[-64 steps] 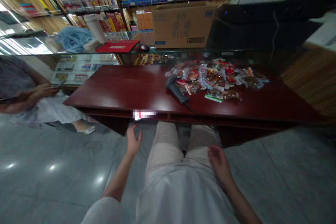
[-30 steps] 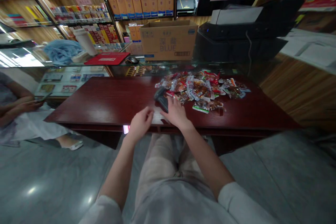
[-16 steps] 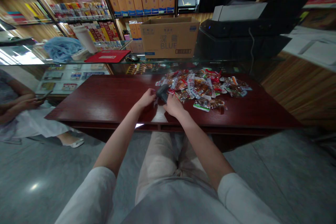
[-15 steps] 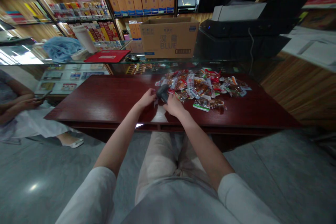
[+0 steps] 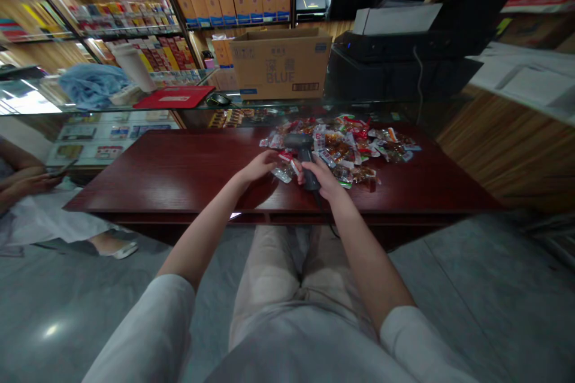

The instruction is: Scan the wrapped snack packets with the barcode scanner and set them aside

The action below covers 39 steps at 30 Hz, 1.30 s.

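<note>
My right hand [image 5: 324, 176] is wrapped round the grip of a black handheld barcode scanner [image 5: 300, 142], its head tilted over the pile and its cable hanging down past the table edge. To its left, my left hand [image 5: 259, 167] has its fingers slightly curved and apart, the tips at the edge of a clear and red snack packet [image 5: 283, 175]. Whether they touch it is hard to tell. A heap of shiny sealed snack packets [image 5: 339, 143] lies behind and right of the scanner, on the dark red wooden table [image 5: 179, 167].
Behind the table runs a glass counter with an open cardboard box [image 5: 281, 66], a red folder [image 5: 175, 97], a computer mouse [image 5: 218, 99] and a blue cloth [image 5: 92, 84]. A black printer [image 5: 399, 66] stands right. At far left a seated person [image 5: 49, 203] holds a phone.
The scanner has swung upright and moved right in my right hand, uncovering the clear packet. My left hand has come slightly right, fingers spreading. The view has shifted a little.
</note>
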Available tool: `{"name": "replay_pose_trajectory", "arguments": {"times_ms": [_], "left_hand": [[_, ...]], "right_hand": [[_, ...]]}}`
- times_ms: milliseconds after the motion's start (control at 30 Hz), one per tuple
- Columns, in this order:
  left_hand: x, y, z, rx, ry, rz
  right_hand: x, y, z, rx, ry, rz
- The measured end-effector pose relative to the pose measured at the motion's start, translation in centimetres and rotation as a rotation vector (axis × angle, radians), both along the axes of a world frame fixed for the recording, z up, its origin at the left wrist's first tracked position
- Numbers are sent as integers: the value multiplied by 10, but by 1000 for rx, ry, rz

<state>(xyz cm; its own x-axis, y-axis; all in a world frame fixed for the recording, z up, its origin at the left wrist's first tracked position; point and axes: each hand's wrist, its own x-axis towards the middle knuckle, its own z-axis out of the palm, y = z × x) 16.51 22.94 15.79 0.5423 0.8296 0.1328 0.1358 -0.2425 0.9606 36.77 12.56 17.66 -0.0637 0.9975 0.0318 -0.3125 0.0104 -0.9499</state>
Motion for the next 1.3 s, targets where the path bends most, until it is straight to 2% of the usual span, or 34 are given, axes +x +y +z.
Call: {"name": "replay_pose_trajectory", "arguments": {"times_ms": [100, 267, 367, 533, 633, 767, 967, 1133, 1300], "left_hand": [[6, 2, 1, -18, -4, -27], [13, 2, 0, -10, 28, -103], [9, -2, -5, 35, 72, -65], [-3, -12, -10, 72, 23, -13], [-5, -14, -10, 27, -11, 7], [-5, -13, -10, -111, -172, 21], [-13, -8, -9, -283, -291, -29], [-20, -4, -8, -333, -353, -93], [-21, -5, -8, -356, -366, -80]], "right_hand": [[4, -3, -4, -13, 116, 46], [3, 0, -11, -34, 97, -14], [3, 1, -12, -53, 101, -42], [5, 4, -16, -91, 99, -54], [5, 5, -17, -101, 92, -63], [5, 4, -17, -98, 100, -71], [6, 2, -15, -91, 93, -62], [6, 3, -17, -106, 96, -57], [6, 4, -18, -116, 86, -78]]}}
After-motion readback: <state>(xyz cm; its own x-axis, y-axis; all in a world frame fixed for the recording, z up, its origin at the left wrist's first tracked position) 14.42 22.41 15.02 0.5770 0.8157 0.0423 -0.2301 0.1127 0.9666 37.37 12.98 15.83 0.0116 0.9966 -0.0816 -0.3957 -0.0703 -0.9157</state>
